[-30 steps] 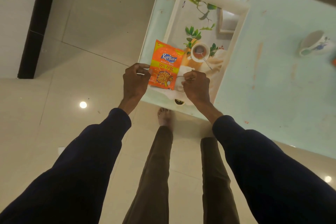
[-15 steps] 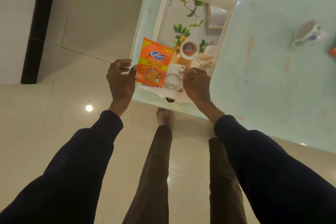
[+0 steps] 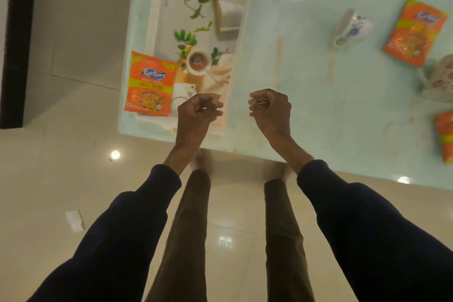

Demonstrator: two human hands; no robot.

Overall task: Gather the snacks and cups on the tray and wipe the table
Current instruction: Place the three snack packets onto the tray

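Orange snack packet [image 3: 149, 83] now lies on the tray's [image 3: 157, 7] near-left corner, overhanging its rim. Both hands have let go and drawn back. The left hand [image 3: 198, 110] and right hand [image 3: 269, 108] hover above the near table [image 3: 294, 68] edge, fingers curled, gripping nothing. So 1 packet is gathered. The tipped cup [image 3: 350, 29], second packet [image 3: 414, 32], another cup [image 3: 438, 78] and third packet [image 3: 445, 137] wait well to the right, probably next.

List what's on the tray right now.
One orange snack packet lies on the tray at its near-left corner, overlapping the rim. Teacup and leaves look printed. The left hand hides the near-right corner.
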